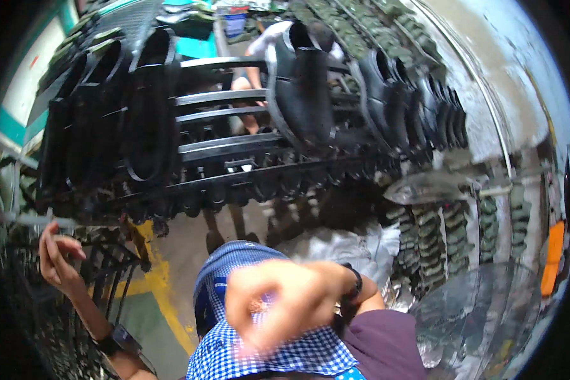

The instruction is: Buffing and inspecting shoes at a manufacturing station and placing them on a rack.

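left grip (58, 253) raised, fingers curled; right grip (285, 304) blurred, loosely closed, wrist bent

Concrete floor (190, 247) w/ yellow line (164, 297); stained whitish wall (487, 57) at right; teal-trimmed wall (19, 95) left.
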Motion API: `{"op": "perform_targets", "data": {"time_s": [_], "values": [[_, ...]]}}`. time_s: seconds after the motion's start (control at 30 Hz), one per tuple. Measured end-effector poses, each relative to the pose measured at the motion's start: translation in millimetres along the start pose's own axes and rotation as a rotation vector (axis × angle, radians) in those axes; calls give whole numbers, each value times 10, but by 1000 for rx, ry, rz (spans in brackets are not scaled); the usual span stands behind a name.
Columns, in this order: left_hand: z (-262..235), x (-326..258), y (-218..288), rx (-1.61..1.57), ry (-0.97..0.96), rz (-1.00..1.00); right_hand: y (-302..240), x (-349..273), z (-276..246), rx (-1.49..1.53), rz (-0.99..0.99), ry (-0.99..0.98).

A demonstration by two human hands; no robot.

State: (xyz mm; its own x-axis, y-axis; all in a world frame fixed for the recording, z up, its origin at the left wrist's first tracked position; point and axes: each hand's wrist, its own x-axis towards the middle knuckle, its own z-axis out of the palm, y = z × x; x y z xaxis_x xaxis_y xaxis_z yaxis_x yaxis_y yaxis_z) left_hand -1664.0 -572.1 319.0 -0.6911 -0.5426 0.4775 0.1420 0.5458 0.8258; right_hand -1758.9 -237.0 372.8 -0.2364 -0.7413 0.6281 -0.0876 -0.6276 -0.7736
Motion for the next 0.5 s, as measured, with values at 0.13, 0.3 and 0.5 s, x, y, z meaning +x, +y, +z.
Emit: {"op": "perform_targets", "data": {"time_s": [0.13,0.3,0.5], "values": [[331,-542,57,-107,-77,-129,251,-887,-206,0,546,212],[1080,-1181,179,-50,-534,-229,513,-2129,-63,-25,879,690],[1546,-1570,270,168,-964,-54,709,-3011,221,146,983,1091]]}}
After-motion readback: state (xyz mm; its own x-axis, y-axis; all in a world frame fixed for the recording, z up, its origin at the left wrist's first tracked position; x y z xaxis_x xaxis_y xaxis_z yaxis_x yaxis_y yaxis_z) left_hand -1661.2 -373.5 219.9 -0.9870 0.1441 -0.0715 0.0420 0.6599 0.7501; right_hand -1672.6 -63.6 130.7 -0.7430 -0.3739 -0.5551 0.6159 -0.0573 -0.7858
